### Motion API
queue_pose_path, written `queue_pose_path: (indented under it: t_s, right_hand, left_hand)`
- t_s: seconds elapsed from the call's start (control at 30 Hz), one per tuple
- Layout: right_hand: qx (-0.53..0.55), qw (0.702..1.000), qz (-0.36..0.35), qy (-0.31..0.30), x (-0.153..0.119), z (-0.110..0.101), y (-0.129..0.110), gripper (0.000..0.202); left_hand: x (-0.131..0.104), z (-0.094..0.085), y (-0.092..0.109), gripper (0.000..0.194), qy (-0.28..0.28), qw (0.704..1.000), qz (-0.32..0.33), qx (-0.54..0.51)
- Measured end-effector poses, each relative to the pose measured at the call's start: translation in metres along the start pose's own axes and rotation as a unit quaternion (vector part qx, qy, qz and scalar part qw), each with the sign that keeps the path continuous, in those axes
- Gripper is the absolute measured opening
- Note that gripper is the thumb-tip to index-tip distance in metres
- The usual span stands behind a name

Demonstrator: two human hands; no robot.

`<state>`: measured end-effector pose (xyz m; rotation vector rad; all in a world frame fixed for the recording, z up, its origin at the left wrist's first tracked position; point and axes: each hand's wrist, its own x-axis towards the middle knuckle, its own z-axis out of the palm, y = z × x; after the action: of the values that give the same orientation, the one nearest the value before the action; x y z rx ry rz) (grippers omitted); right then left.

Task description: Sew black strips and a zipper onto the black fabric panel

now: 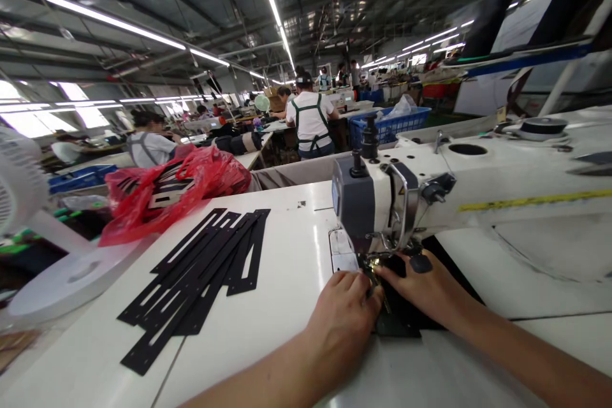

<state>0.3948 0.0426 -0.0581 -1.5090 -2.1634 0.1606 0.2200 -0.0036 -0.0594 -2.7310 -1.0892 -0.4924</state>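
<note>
A white and grey sewing machine (356, 194) stands over a black fabric piece (399, 319). Just left of the needle area, my left hand (342, 319) has its fingers curled and pressed together at the fabric's edge. From the right, my right hand (430, 284) grips the same fabric, its thumb reaching toward the needle and its other fingers partly hidden by the machine head. A small shiny gold-coloured part (375, 263) shows between the hands; its kind is unclear. Several flat black strips with long slots (191, 287) lie overlapping on the white table to the left.
A red plastic bag (215, 172) with slotted pieces sits at the table's far left edge, beside a white fan (62, 236). Thread cones (490, 19) stand on a rack at upper right. Beyond are a blue basket (415, 118) and co-workers at tables.
</note>
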Motion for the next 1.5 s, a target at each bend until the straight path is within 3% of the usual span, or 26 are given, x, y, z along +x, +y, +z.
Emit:
queue_pose_path:
  t_s: [0.13, 0.23, 0.37, 0.43, 0.5, 0.57, 0.7, 0.83, 0.93, 1.03, 1.1, 1.17, 1.3, 1.5]
  right_hand:
    - [-0.061, 0.998, 0.021, 0.018, 0.006, 0.006, -0.001, 0.025]
    - [-0.074, 0.997, -0.013, 0.016, 0.004, 0.005, 0.002, 0.03]
    - [-0.054, 0.988, -0.145, 0.004, -0.03, -0.008, 0.005, 0.026]
    - [-0.05, 0.967, -0.251, 0.001, -0.051, -0.015, 0.007, 0.038]
    - [-0.041, 0.949, -0.312, 0.012, -0.063, -0.022, 0.008, 0.041]
    - [0.005, 0.957, -0.289, -0.011, -0.057, -0.03, 0.007, 0.033]
    - [0.084, 0.976, -0.131, -0.152, -0.011, -0.047, 0.001, 0.029]
    - [0.09, 0.975, -0.11, -0.168, 0.02, -0.06, -0.002, 0.026]
    - [0.084, 0.976, -0.122, -0.161, 0.008, -0.058, -0.005, 0.023]
    - [0.05, 0.976, -0.179, -0.111, -0.024, -0.041, -0.006, 0.021]
    - [-0.036, 0.949, -0.309, 0.045, -0.045, -0.026, -0.004, 0.031]
    - [-0.098, 0.923, -0.35, 0.126, -0.059, -0.013, -0.002, 0.037]
    - [-0.126, 0.922, -0.339, 0.136, -0.064, -0.003, 0.0, 0.04]
    - [-0.124, 0.918, -0.344, 0.155, -0.054, 0.001, 0.003, 0.04]
  left_hand:
    - [0.001, -0.004, 0.0, 0.027, -0.013, 1.0, 0.004, -0.001]
    - [0.001, -0.007, 0.001, 0.027, -0.016, 1.0, 0.003, 0.009]
    - [-0.006, -0.009, 0.004, 0.024, -0.014, 0.999, 0.012, -0.026]
    - [-0.011, -0.01, 0.004, 0.023, 0.005, 0.998, 0.028, -0.056]
    - [-0.014, -0.012, 0.004, 0.022, 0.018, 0.995, 0.032, -0.09]
    - [-0.013, -0.016, 0.001, 0.025, 0.005, 0.99, -0.007, -0.138]
    - [0.002, -0.022, -0.009, 0.03, -0.03, 0.965, -0.154, -0.211]
    - [0.017, -0.019, -0.013, 0.019, -0.02, 0.961, -0.202, -0.186]
    - [0.018, -0.014, -0.007, 0.018, -0.001, 0.968, -0.201, -0.15]
    - [0.009, -0.01, 0.005, 0.005, 0.005, 0.98, -0.152, -0.128]
    - [0.003, -0.007, 0.013, 0.011, 0.018, 0.991, -0.089, -0.094]
    - [-0.001, -0.004, 0.018, 0.016, 0.049, 0.997, -0.029, -0.045]
    - [-0.001, -0.002, 0.017, 0.019, 0.097, 0.995, 0.008, -0.004]
    - [0.001, 0.003, 0.01, 0.019, 0.095, 0.995, 0.001, -0.003]
